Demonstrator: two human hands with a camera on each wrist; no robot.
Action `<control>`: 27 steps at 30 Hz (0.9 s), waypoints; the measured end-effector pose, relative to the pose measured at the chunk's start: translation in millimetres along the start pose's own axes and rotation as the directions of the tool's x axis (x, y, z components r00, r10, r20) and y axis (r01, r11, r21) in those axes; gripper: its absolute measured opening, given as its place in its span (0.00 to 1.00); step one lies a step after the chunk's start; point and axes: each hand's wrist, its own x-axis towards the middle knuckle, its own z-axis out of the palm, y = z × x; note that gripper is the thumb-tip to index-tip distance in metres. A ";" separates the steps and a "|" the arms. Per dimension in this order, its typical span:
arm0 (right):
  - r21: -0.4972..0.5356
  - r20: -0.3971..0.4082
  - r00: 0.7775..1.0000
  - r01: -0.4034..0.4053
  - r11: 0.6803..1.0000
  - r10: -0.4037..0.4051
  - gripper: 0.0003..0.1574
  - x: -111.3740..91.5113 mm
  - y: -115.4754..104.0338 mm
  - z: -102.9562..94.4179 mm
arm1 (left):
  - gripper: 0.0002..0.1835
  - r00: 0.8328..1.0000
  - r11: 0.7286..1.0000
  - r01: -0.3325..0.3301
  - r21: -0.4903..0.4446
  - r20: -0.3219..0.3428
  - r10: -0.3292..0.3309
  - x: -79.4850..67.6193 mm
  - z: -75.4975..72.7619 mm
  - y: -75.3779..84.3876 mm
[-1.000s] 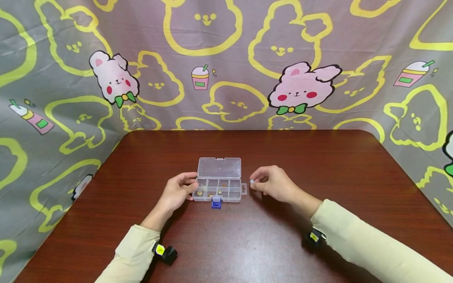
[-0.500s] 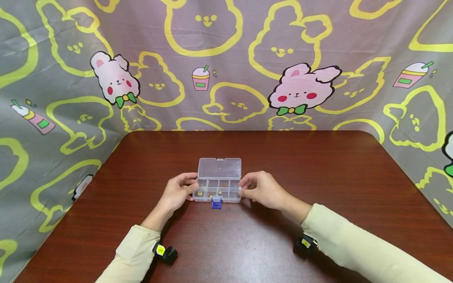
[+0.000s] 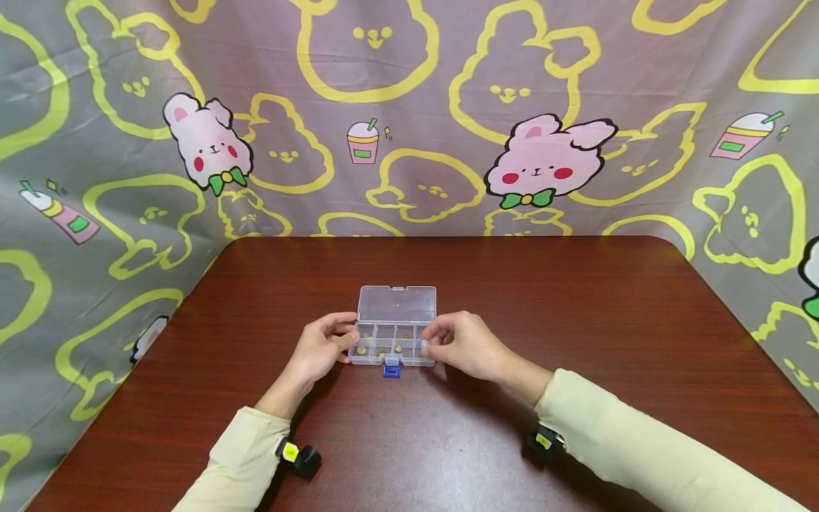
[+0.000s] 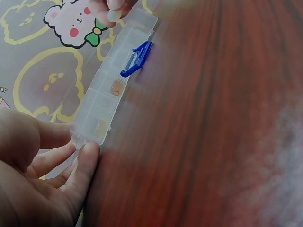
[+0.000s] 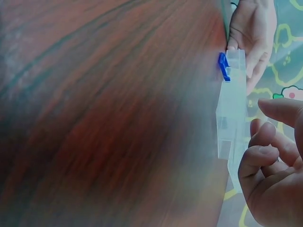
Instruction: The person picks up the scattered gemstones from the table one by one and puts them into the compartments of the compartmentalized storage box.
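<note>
A clear plastic compartment box (image 3: 414, 361) lies on the table, its lid (image 3: 397, 303) raised behind it and its blue latch (image 3: 392, 370) hanging at the front. My left hand (image 3: 318, 348) grips the left end between thumb and fingers, seen closer in the left wrist view. Over the right end compartments, my right hand (image 3: 473, 347) pinches a small whitish round bead (image 4: 113, 16) between thumb and fingertip. Small pieces sit in several compartments, among them a yellowish one (image 3: 361, 350) at front left and an orange-brown one (image 4: 117, 87). The right wrist view does not show the bead.
The dark reddish-brown wooden table (image 3: 512, 277) extends around the box. A grey curtain (image 3: 409, 192) with yellow outlines and cartoon rabbits hangs behind and along both sides. Black wrist cameras (image 3: 299, 457) hang below both sleeves.
My right hand has moved left with the bead, from beside the box to over its right end compartments. The left hand and the box have stayed in place.
</note>
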 end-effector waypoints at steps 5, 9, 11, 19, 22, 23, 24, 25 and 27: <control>-0.017 -0.005 1.000 -0.007 1.000 0.007 0.07 -0.7 0.1 0.8 | 0.20 1.000 1.000 -0.002 0.001 0.000 0.002 0.5 0.9 -0.3; -0.029 -0.004 1.000 -0.010 1.000 0.010 0.07 -1.0 2.0 0.6 | 0.20 1.000 1.000 -0.004 0.002 -0.001 0.004 1.0 1.3 -0.8; -0.036 -0.004 1.000 -0.010 0.999 0.010 0.07 -1.4 3.0 0.3 | 0.20 1.000 1.000 -0.004 0.001 0.000 0.004 0.9 1.3 -0.8; -0.033 -0.023 1.000 -0.010 0.999 0.009 0.07 -5.7 5.1 -7.2 | 0.20 1.000 1.000 -0.005 -0.004 0.001 0.005 0.7 2.0 -0.1; -0.042 -0.038 0.999 -0.013 0.999 0.011 0.05 -9.4 8.4 -13.2 | 0.20 1.000 1.000 -0.007 0.000 0.003 0.007 0.4 1.6 -0.2; -0.048 -0.044 0.999 -0.013 0.999 0.011 0.05 -10.7 9.9 -15.5 | 0.20 1.000 1.000 -0.009 0.004 0.004 0.009 0.3 1.3 -0.3; -0.054 -0.053 0.998 -0.021 0.998 0.018 0.04 -12.1 11.2 -17.9 | 0.20 1.000 1.000 -0.009 0.008 0.005 0.009 0.4 0.9 -0.7; -0.064 -0.063 0.998 -0.025 0.998 0.021 0.04 -13.3 12.6 -20.5 | 0.20 1.000 1.000 -0.010 0.013 0.006 0.010 0.5 0.4 -1.0; -0.084 -0.085 0.996 -0.028 0.996 0.021 0.04 -15.6 15.0 -26.3 | 0.20 1.000 1.000 -0.009 0.022 0.002 0.009 0.5 -0.7 -1.6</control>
